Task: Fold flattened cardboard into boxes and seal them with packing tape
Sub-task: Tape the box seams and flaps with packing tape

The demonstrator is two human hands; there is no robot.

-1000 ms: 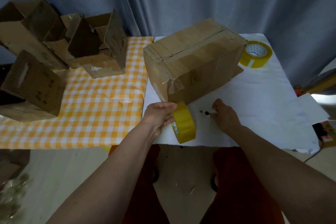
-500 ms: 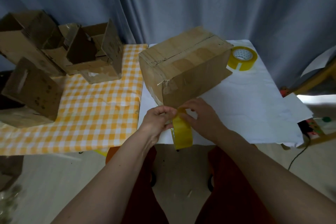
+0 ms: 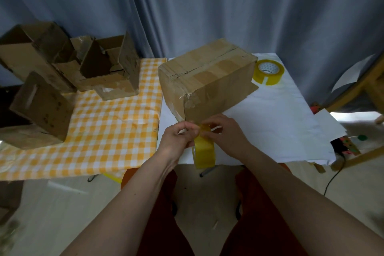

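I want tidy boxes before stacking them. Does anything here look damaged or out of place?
Yes. The closed box has wrinkled, lifting tape at its near corner, and a flap sticks out at its right base. A pen-like object lies on the floor below the table edge.

We see both bare forearms reaching forward, hands meeting at centre. Left hand (image 3: pixel 178 139) grips the upright yellow roll of packing tape (image 3: pixel 204 151), fingers curled at its top. Right hand (image 3: pixel 228 133) pinches the roll's upper edge, thumb and fingertips bent.
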